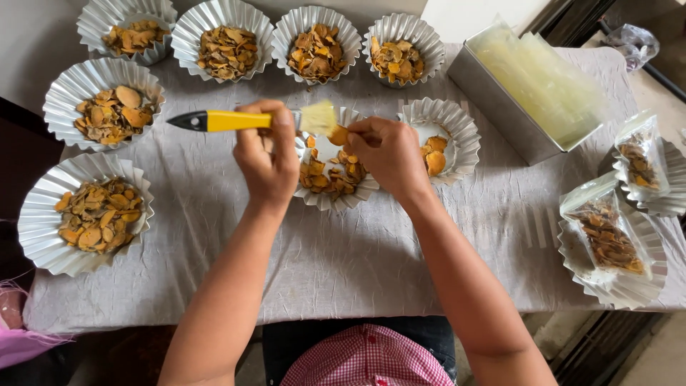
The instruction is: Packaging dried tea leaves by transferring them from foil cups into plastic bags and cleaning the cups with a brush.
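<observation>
My left hand (266, 159) grips a brush (236, 120) with a yellow and black handle, held level, its pale bristles pointing right. My right hand (389, 151) pinches an orange dried slice (339, 135) right against the bristles. Both hands hover over a fluted foil cup (323, 199) holding brown and orange dried slices. Just to its right stands a second foil cup (461, 129) with only a few orange slices in it.
Several foil cups filled with dried slices line the back and left of the grey cloth (343, 264). A metal tin (500, 100) of clear bags stands at back right. Two filled clear bags (607, 236) lie in foil cups at the right edge.
</observation>
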